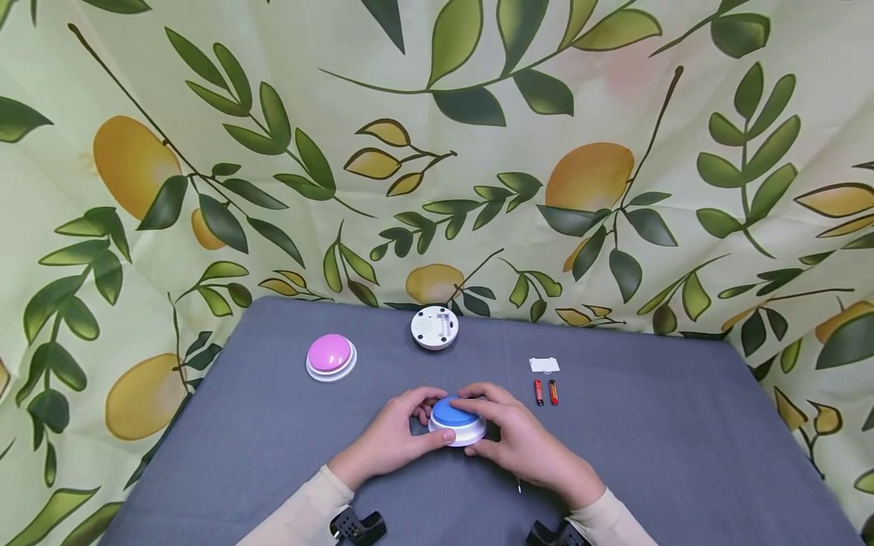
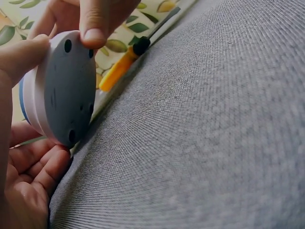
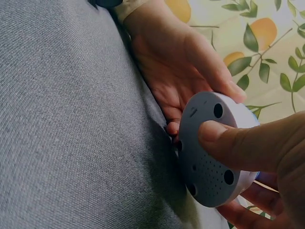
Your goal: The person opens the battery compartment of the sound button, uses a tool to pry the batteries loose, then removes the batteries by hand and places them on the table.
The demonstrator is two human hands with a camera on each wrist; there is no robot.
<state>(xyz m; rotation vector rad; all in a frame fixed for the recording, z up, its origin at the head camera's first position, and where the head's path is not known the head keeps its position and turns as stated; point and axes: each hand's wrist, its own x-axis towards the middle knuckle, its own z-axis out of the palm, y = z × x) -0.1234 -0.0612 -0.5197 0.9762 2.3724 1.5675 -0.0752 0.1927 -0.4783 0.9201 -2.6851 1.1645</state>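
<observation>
Both hands hold a blue push button with a round white base, tilted a little above the grey table. My left hand grips the rim, its thumb at the near left edge and its fingers behind. The right hand has fingers over the blue top, and its thumb presses the underside in the right wrist view. That underside shows dark round feet and a patch of small speaker holes. An orange-handled screwdriver lies past the button in the left wrist view; in the head view the right forearm mostly hides it.
A pink push button stands at the back left of the table. Near the back edge, another white button base lies upside down, its battery compartment uncovered. To the right are a white battery cover and two red batteries.
</observation>
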